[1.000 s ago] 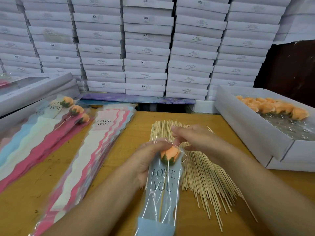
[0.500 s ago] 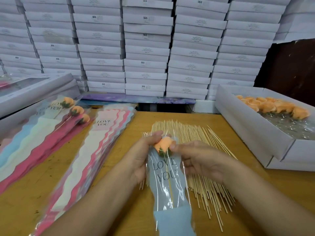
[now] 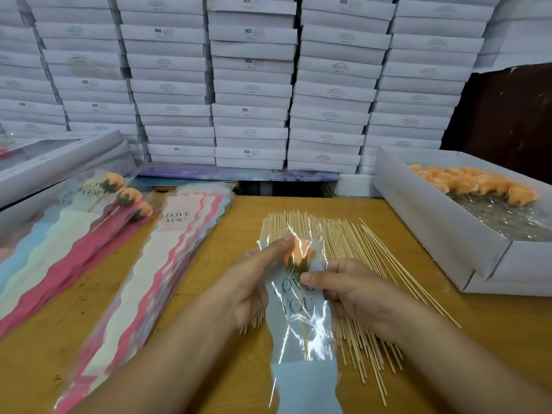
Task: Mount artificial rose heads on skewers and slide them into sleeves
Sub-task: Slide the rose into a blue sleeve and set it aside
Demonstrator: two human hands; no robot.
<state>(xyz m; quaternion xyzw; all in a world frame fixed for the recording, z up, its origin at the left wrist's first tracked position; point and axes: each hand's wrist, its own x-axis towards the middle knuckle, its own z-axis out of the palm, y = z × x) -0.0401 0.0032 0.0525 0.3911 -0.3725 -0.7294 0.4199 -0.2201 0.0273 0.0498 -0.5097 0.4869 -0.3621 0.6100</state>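
Both forearms reach forward, left hand (image 3: pixel 251 282) and right hand (image 3: pixel 352 291) pinching with curled fingers.

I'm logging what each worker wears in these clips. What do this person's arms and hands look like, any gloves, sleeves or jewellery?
Both forearms are bare as far as the picture shows, with no sleeves in view. The left hand and right hand wear no gloves, and no rings, watch or bracelet show. The nails look short and unpainted.

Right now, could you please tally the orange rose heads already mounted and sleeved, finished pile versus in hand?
Sleeved roses lying on the finished pile: 3
Sleeved rose held by the left hand and right hand: 1
Total: 4
Loose heads in the white box overlap too much to count.
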